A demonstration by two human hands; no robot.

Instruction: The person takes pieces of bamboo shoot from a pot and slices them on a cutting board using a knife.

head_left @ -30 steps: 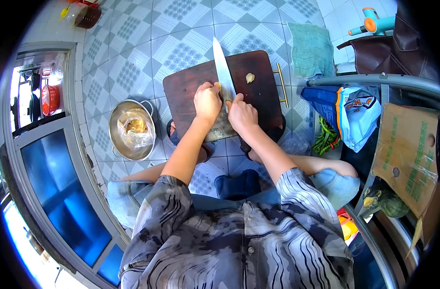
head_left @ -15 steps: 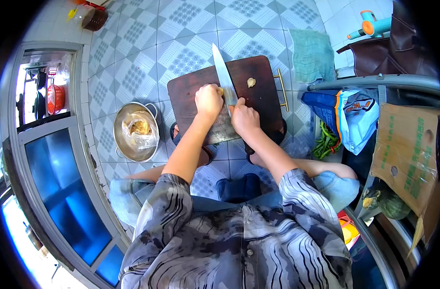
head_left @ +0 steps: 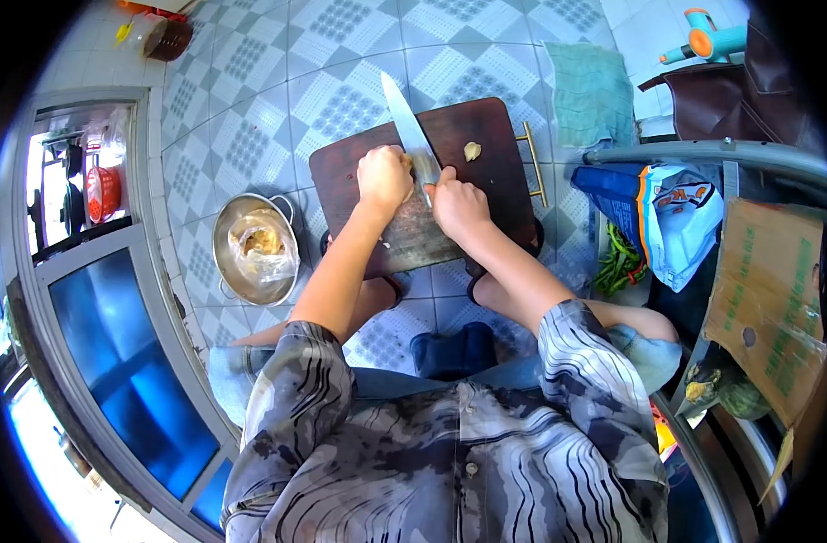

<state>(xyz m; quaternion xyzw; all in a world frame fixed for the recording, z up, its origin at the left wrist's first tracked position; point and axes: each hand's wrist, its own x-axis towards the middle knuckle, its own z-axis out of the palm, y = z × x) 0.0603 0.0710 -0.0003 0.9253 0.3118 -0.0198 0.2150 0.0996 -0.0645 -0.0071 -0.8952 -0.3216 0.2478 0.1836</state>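
A long kitchen knife (head_left: 407, 122) lies slanted over the dark wooden cutting board (head_left: 350, 163), its tip pointing away past the far edge. My right hand (head_left: 458, 206) is closed around its handle. Just left of the blade, my left hand (head_left: 385, 179) is closed with fingers curled on a small yellowish piece, apparently ginger, mostly hidden by the fingers. Another pale piece of ginger (head_left: 472, 151) rests on the board to the right of the knife. Small bits lie on the board near my left wrist.
On the tiled floor to the left stands a metal pot (head_left: 228, 271) holding a plastic bag (head_left: 261, 242) of yellowish pieces. To the right are green chillies (head_left: 620, 261), a blue-white bag (head_left: 680, 217), a cardboard box (head_left: 766, 281) and a teal cloth (head_left: 592, 95). A brass handle (head_left: 533, 165) sticks out from the board.
The knife tip has swung left, and the blade is more slanted. My left hand has shifted slightly left and away from me with the ginger. My right hand still grips the handle.
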